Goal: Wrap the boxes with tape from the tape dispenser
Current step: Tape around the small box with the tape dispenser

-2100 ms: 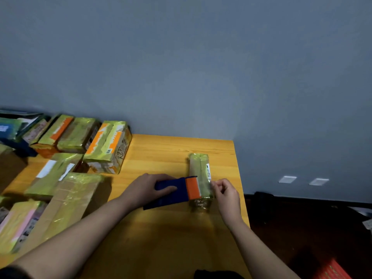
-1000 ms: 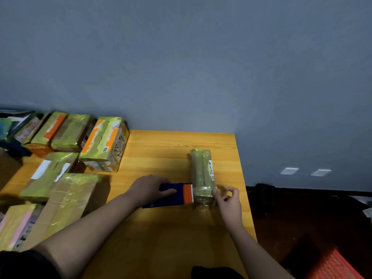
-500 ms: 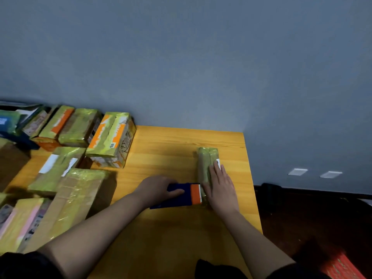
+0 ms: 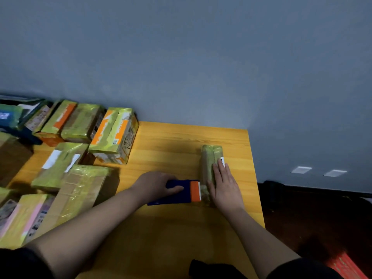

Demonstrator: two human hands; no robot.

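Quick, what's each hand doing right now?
Left hand: grips the tape dispenser.
Right hand: open, fingers straight, pressing flat on the narrow box.

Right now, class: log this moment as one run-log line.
left hand: grips tape dispenser | dispenser: against narrow box | right hand: flat on box | table: wrapped boxes at left

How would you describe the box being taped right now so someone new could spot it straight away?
Start at the wooden table and look to its right edge, away from the cluster of wrapped boxes on the left. There a narrow box lies alone, the right hand flat on it and the left hand holding the blue-and-orange tape dispenser against its near end. Unlike the others, it is slim and stands apart.
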